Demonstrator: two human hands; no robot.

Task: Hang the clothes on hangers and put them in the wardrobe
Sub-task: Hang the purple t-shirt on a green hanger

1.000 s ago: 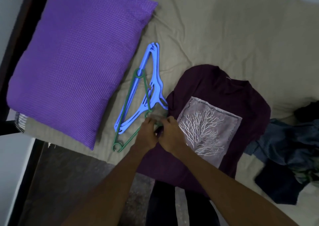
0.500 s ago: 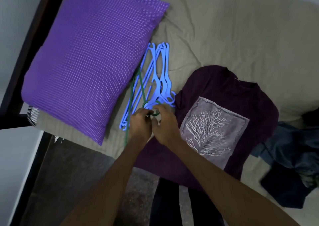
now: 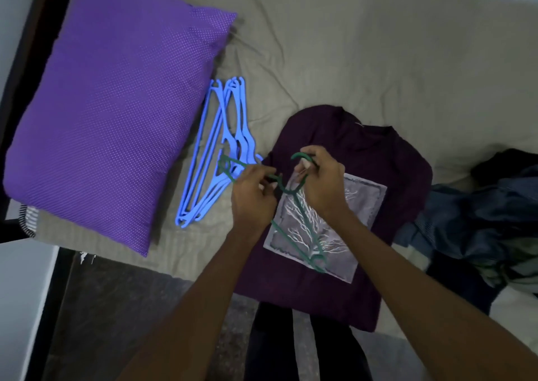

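Okay, from my remote seat: the bed [image 3: 364,45] with its beige sheet fills most of the view, and its near edge runs diagonally from lower left toward the middle, with dark floor [image 3: 116,322] below it. A dark bed frame [image 3: 17,95] runs along the left side. The purple pillow [image 3: 116,104] takes the left part of the bed, and a stack of blue hangers [image 3: 221,147] lies just beside its right edge. The upper right of the sheet is bare, wrinkled fabric. A heap of dark blue clothes [image 3: 480,220] sits at the right edge, near the shirt's side. The maroon t-shirt [image 3: 349,147] with a pale tree print lies flat, print up, its lower end hanging past the bed's near edge. Both forearms reach in from the bottom of the view and meet above the shirt's left side. The left hand [image 3: 253,194] has its fingers curled, pinching a green hanger [image 3: 302,229] near the neck; one shoulder sticks out left over the blue stack, the other slants down across the tree print. The right hand [image 3: 320,179] is curled round the same hanger's hook, which arcs above its thumb. The hands are close together, nearly touching. I cannot tell whether it is one green hanger or two tangled ones.
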